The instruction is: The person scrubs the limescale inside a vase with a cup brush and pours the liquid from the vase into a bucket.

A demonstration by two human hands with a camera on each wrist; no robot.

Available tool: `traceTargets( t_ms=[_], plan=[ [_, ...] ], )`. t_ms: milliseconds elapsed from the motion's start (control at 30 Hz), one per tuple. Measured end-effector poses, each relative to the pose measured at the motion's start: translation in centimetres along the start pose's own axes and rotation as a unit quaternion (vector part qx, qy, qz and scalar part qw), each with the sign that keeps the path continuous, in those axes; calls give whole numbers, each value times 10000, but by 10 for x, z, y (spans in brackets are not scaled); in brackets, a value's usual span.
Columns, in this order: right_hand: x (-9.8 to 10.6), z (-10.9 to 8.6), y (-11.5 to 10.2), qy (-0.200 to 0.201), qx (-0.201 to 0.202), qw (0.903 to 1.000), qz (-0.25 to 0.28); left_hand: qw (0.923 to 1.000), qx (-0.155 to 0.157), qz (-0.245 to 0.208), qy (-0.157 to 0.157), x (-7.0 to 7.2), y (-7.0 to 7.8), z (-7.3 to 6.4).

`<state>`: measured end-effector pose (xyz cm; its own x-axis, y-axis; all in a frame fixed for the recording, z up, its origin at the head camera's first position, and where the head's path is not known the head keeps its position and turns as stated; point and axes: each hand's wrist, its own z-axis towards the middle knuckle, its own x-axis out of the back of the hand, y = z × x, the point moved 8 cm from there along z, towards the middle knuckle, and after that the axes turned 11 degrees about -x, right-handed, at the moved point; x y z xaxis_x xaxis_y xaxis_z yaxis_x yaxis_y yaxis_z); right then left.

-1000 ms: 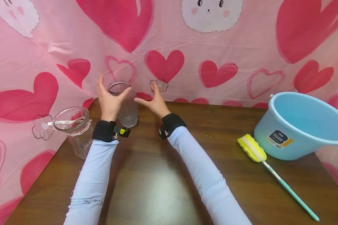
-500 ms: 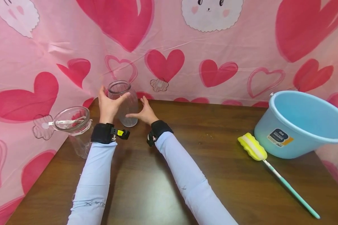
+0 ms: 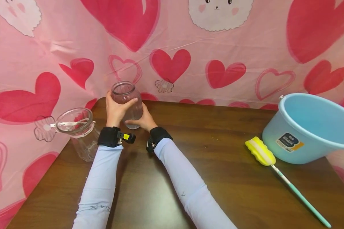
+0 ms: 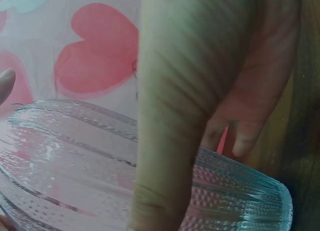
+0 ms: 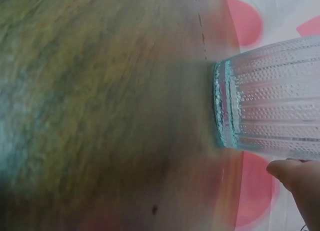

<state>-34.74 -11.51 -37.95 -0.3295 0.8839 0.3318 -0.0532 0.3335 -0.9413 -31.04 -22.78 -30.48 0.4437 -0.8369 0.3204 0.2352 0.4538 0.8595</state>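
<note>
A clear ribbed glass jar point(image 3: 135, 110) stands upright near the back edge of the table, its round mouth uncovered. My left hand point(image 3: 116, 111) holds its left side, thumb across the front and fingers round behind. Lower down on the right, my right hand point(image 3: 145, 119) grips the same jar with the thumb in front near its base. In the left wrist view the thumb crosses the jar's dotted wall point(image 4: 75, 161). The right wrist view has the jar's base point(image 5: 227, 103) at the tabletop; whether it touches cannot be told.
A second clear glass jar point(image 3: 84, 144) with a wide rim stands left of my left forearm. At the right are a light blue bucket point(image 3: 275, 127) and a yellow sponge brush point(image 3: 261, 151) with a green handle. A pink heart-printed cloth point(image 3: 172, 28) hangs behind the table point(image 3: 218, 178).
My right hand has come leftward and down onto the jar, from apart to gripping it. The left hand's fingers have closed in round the jar's side. The view has shifted slightly.
</note>
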Motion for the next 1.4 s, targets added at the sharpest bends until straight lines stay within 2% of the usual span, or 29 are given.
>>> traceTargets(
  t_ms=[300,500,733,1000,1100,1233,1400],
  plan=[
    [4,1,6,502,-264,9981,-239,9994,-154,214,205,-3,-6,2],
    [7,-1,6,748,-318,9965,-183,9983,-280,301,406,-2,-6,2],
    [15,-9,0,1061,-176,9937,-300,9965,-566,387,468,-2,9,-1],
    [48,-34,-35,1296,593,9855,-923,9954,-950,147,-51,-10,47,-6],
    [62,-45,-46,1102,613,9863,-1061,9950,-974,-100,-174,-12,60,-9],
    [80,-58,-54,789,552,9882,-1190,9924,-976,-543,-516,-21,72,-13],
    [103,-78,-61,792,740,9860,-1269,9862,-929,-1017,-920,-35,87,-19]
  ],
)
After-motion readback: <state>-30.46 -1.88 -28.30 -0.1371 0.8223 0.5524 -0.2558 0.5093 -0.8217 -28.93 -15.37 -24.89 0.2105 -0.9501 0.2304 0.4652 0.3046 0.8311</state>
